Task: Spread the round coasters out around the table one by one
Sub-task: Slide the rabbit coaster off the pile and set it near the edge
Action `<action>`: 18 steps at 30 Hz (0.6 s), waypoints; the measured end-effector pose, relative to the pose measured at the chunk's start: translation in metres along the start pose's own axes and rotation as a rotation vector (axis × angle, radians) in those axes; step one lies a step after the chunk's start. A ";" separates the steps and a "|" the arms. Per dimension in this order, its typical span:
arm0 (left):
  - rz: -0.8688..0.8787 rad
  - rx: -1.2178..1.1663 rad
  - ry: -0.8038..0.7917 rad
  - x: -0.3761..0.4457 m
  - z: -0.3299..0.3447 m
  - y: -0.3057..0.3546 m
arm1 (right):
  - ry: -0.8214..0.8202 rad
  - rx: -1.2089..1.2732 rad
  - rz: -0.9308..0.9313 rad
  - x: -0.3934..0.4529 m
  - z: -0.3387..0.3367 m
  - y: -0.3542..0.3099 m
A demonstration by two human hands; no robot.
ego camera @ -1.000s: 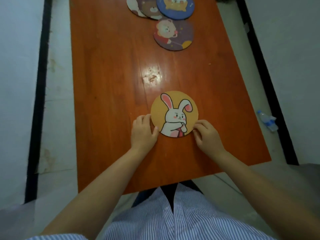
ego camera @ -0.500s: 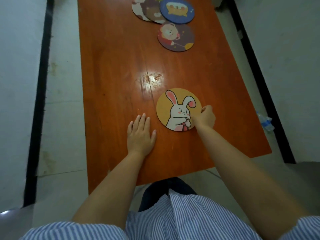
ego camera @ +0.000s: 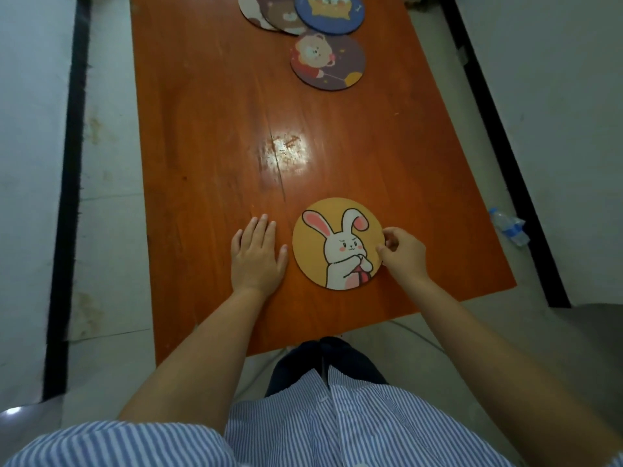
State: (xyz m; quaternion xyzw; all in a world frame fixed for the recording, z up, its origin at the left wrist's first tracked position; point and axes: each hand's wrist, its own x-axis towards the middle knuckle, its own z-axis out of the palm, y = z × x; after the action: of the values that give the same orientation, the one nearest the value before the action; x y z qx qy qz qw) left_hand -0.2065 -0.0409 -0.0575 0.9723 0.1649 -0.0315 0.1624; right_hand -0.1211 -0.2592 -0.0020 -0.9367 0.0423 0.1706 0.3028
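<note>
My right hand [ego camera: 403,256] pinches the rabbit coaster's [ego camera: 337,243] edge near the worktop's [ego camera: 209,136] front; left hand [ego camera: 258,256] rests spread flat. A hard nudge could slide it off.

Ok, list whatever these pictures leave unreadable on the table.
Head view only:
- Coaster stack: far part cut off by the top edge; the two lower designs are covered by the blue coaster.
- Right hand fingertips at the rabbit coaster: pinching or just touching the rim, cannot tell.
- Bottle on the floor: label too small.
</note>
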 end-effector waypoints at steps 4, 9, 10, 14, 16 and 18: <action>-0.012 0.022 -0.019 0.000 0.000 0.002 | 0.057 0.017 0.063 0.002 0.006 -0.005; 0.022 0.021 -0.053 -0.010 0.001 0.004 | 0.079 0.014 0.095 0.004 0.013 -0.009; 0.020 0.019 -0.056 -0.013 0.001 0.006 | 0.060 -0.008 0.085 0.004 0.013 -0.009; 0.008 0.056 -0.085 -0.020 0.006 0.014 | -0.019 -0.099 0.006 0.003 0.013 -0.006; 0.001 0.057 -0.088 -0.022 0.007 0.016 | -0.038 -0.125 -0.039 0.003 0.012 -0.004; -0.010 0.041 -0.085 -0.024 0.008 0.017 | -0.047 -0.133 -0.081 0.003 0.012 -0.001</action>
State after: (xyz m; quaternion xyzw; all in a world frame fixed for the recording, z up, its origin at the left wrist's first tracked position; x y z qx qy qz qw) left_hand -0.2235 -0.0659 -0.0571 0.9724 0.1622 -0.0769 0.1492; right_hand -0.1215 -0.2508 -0.0116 -0.9514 -0.0142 0.1828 0.2473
